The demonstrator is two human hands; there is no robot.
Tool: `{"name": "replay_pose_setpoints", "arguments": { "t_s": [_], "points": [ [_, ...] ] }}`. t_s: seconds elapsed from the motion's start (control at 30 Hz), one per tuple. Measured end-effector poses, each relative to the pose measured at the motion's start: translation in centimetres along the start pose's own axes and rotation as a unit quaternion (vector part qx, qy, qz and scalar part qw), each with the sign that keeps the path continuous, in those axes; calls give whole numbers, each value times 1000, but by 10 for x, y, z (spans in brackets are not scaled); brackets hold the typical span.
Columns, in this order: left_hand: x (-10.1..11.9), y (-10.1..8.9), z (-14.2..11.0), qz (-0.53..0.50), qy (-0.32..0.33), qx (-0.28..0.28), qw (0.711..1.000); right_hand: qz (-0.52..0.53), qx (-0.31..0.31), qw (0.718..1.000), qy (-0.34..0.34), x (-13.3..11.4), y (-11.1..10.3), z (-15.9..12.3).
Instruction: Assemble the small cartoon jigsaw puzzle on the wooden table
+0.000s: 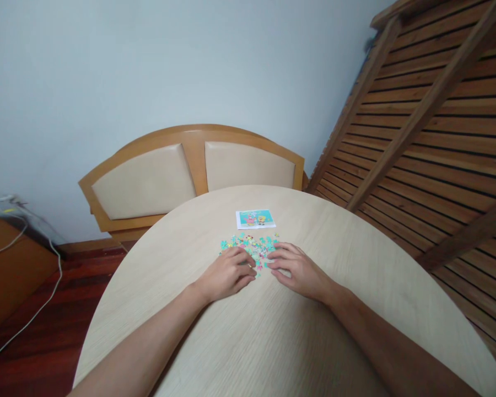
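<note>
A loose heap of small jigsaw puzzle pieces (248,240), mostly turquoise with some pink, yellow and white, lies on the round table (240,347). My left hand (229,271) rests over the near left side of the heap, fingers bent and a little apart; its fingertips touch pieces there. On the right edge of the heap is my right hand (297,269), palm down, with the fingers spread and the tips at several pieces. Just beyond the heap lies a picture sheet (256,219), showing a pink and a yellow cartoon figure on turquoise. Both hands cover some pieces.
Behind the table stands a wooden headboard (193,160) with cream padded panels, against a pale wall (182,60). A slatted wooden frame (430,121) leans at the right. On the left, a white cable (60,270) hangs down to the dark red floor (78,292) beside a brown cabinet (12,270).
</note>
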State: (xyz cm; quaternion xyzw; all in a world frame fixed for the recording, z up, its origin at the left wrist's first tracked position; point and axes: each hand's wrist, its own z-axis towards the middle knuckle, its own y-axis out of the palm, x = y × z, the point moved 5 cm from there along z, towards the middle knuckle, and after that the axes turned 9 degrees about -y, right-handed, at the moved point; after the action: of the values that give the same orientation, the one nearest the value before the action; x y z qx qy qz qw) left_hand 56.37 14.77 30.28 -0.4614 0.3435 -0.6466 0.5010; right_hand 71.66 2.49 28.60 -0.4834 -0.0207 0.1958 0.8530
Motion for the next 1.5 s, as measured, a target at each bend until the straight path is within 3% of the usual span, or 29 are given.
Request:
{"name": "replay_pose_setpoints", "arguments": {
  "t_s": [0.23, 0.37, 0.6, 0.77, 0.87, 0.97, 1.17, 1.5],
  "points": [
    [1, 5, 0, -3, 19, -12, 1000, -2, -30, 999, 19, -11, -3, 8],
    [1, 4, 0, -1, 14, -25, 1000, 4, -78, 997, 25, -26, 1, 11],
    [1, 2, 1, -7, -16, -28, 999, 96, -103, 990, 29, -49, 6, 12],
    [-4, -8, -2, -29, -33, -45, 998, 160, -18, 978, 129, -39, 7, 11],
    [-2, -18, -5, -34, -38, -73, 996, 129, 9, 987, 91, -34, 8, 12],
    [10, -22, -8, -41, -16, -124, 991, 96, -8, 995, 41, -33, 10, 13],
    [30, -12, -11, 21, -2, -154, 988, 45, -75, 996, 33, -39, 11, 14],
    [24, -12, -12, -62, 25, -149, 987, 91, -57, 993, 57, -31, 8, 13]
  ]
}}
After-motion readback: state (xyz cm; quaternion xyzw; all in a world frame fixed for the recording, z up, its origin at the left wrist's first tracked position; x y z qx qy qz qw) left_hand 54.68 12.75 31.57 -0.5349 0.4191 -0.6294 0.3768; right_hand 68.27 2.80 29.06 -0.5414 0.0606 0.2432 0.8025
